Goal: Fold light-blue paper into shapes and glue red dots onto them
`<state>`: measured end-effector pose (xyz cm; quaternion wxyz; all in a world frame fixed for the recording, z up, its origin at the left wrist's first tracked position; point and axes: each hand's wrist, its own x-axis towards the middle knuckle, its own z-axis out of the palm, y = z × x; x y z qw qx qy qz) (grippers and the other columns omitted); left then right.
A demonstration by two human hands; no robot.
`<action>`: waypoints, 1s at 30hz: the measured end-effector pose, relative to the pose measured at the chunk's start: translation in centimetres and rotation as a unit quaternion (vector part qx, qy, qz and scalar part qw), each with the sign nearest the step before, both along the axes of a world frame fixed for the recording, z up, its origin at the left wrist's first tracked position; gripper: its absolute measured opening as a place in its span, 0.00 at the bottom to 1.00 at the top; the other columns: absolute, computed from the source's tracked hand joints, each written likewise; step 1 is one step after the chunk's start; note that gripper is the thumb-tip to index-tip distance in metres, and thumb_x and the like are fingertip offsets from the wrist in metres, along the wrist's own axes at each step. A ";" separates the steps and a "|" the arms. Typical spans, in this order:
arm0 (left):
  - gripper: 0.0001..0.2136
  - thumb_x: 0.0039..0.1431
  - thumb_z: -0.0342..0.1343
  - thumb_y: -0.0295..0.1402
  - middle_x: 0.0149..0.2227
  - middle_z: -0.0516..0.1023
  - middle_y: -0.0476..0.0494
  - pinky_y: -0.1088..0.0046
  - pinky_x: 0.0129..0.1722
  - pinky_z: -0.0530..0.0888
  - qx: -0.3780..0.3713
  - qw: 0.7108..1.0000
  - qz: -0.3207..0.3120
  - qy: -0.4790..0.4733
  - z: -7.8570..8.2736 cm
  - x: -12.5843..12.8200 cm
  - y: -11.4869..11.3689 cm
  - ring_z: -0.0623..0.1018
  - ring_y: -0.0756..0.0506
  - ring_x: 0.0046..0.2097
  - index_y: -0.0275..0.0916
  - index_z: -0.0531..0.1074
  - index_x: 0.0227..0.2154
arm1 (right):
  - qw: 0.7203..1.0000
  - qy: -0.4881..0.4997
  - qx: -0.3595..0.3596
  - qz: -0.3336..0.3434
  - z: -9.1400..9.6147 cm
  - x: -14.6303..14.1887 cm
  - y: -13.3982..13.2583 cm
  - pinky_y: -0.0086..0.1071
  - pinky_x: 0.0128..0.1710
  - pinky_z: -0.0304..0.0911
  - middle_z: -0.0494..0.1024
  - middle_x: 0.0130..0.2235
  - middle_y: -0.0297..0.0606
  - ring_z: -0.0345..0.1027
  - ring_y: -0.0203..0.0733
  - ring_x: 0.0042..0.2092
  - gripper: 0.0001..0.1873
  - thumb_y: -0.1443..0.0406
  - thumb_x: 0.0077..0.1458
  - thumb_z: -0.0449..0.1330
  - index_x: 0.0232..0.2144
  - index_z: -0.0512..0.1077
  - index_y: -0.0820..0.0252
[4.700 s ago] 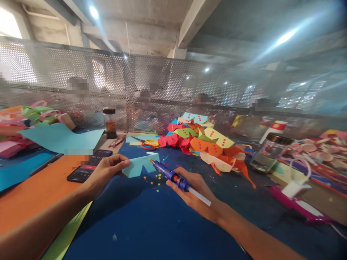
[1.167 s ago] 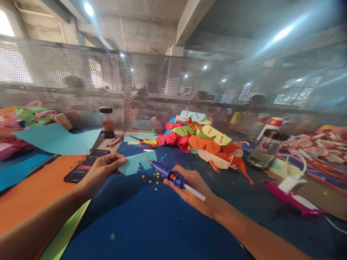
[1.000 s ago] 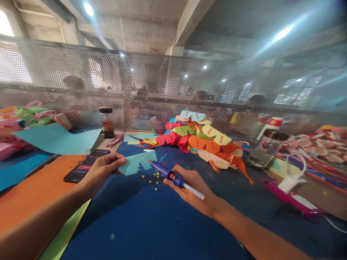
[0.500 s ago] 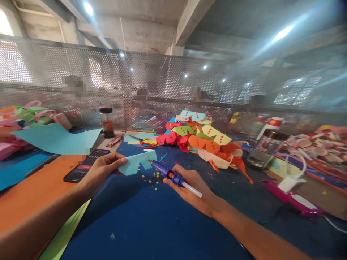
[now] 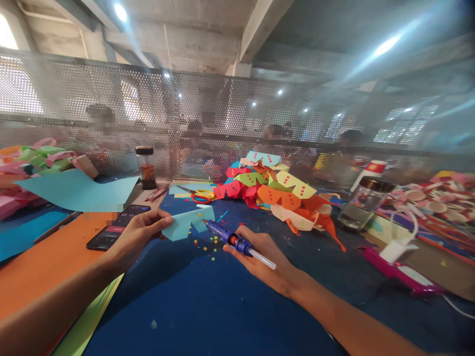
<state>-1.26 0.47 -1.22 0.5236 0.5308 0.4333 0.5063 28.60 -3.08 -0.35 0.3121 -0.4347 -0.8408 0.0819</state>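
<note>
My left hand (image 5: 139, 233) pinches the left edge of a folded light blue paper piece (image 5: 187, 221) and holds it just above the dark blue table (image 5: 208, 306). A blue glue gun (image 5: 227, 235) with a clear glue stick at its rear sits in the closed grip of my right hand (image 5: 261, 257). Its orange nozzle touches the right part of the paper piece. Small coloured paper bits lie scattered on the table below the paper.
A pile of folded coloured paper shapes (image 5: 276, 190) lies behind the hands. A phone (image 5: 118, 225) rests on orange paper (image 5: 40, 262) at left, beside a teal sheet (image 5: 77, 190). Scissors (image 5: 200, 196), a dark jar (image 5: 147, 167), a glass jar (image 5: 361, 202) and a pink holder (image 5: 403, 269) stand around. A perforated metal screen (image 5: 222, 128) closes the back, with people behind it.
The view has shifted slightly since 4.7 s ago. The glue stick has slid a little further into the gun. Both hands hold nearly the same place.
</note>
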 end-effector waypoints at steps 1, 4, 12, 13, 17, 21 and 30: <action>0.13 0.49 0.69 0.42 0.28 0.73 0.52 0.81 0.29 0.69 0.001 1.000 0.002 0.000 0.0 0.0 0.0 0.70 0.53 0.29 0.39 0.76 0.29 | 1.000 0.000 -0.001 -0.001 0.0 0.0 0.0 0.29 0.22 0.51 0.70 0.23 0.28 0.59 0.34 0.21 0.15 0.53 0.63 0.57 0.30 0.60 0.55; 0.13 0.49 0.69 0.42 0.28 0.73 0.52 0.80 0.29 0.69 0.001 1.000 0.004 0.000 0.0 0.0 -0.1 0.70 0.53 0.28 0.39 0.76 0.29 | 1.000 0.001 -0.009 -0.003 0.1 -0.1 -0.1 0.29 0.22 0.51 0.70 0.23 0.28 0.59 0.33 0.21 0.15 0.53 0.63 0.57 0.30 0.60 0.54; 0.12 0.49 0.69 0.41 0.27 0.73 0.52 0.81 0.27 0.68 -0.002 1.000 0.004 -0.003 0.1 0.1 -0.2 0.70 0.53 0.27 0.39 0.76 0.29 | 1.000 0.002 -0.006 -0.008 0.1 -0.1 0.0 0.31 0.21 0.51 0.71 0.22 0.30 0.59 0.34 0.20 0.14 0.53 0.62 0.57 0.30 0.61 0.54; 0.12 0.50 0.69 0.41 0.27 0.72 0.53 0.81 0.27 0.68 -0.004 1.000 0.001 -0.005 0.1 0.1 -0.2 0.70 0.53 0.27 0.39 0.76 0.29 | 1.000 0.004 -0.006 -0.006 0.0 -0.1 0.0 0.31 0.21 0.51 0.71 0.22 0.30 0.60 0.34 0.20 0.14 0.53 0.62 0.57 0.30 0.61 0.54; 0.12 0.51 0.69 0.42 0.26 0.72 0.53 0.81 0.25 0.67 -0.010 1.000 -0.007 -0.010 0.0 0.1 -0.1 0.69 0.54 0.25 0.40 0.76 0.30 | 1.000 0.005 -0.018 -0.005 0.1 -0.1 0.0 0.31 0.21 0.51 0.70 0.22 0.29 0.60 0.35 0.21 0.15 0.54 0.62 0.57 0.29 0.58 0.54; 0.13 0.51 0.69 0.42 0.25 0.71 0.53 0.81 0.23 0.66 -0.015 1.000 -0.010 -0.016 -0.1 0.1 -0.1 0.68 0.54 0.24 0.39 0.75 0.30 | 1.000 0.002 -0.019 -0.010 0.3 -0.2 -0.2 0.30 0.22 0.50 0.69 0.22 0.28 0.59 0.34 0.21 0.16 0.54 0.62 0.56 0.29 0.58 0.54; 0.13 0.50 0.69 0.42 0.26 0.72 0.52 0.81 0.27 0.69 -0.003 1.000 0.000 -0.005 0.2 0.2 -0.3 0.70 0.53 0.27 0.39 0.76 0.29 | 1.000 0.003 -0.024 -0.014 0.6 -0.2 -0.3 0.29 0.21 0.50 0.69 0.22 0.29 0.58 0.34 0.21 0.15 0.54 0.62 0.56 0.28 0.58 0.54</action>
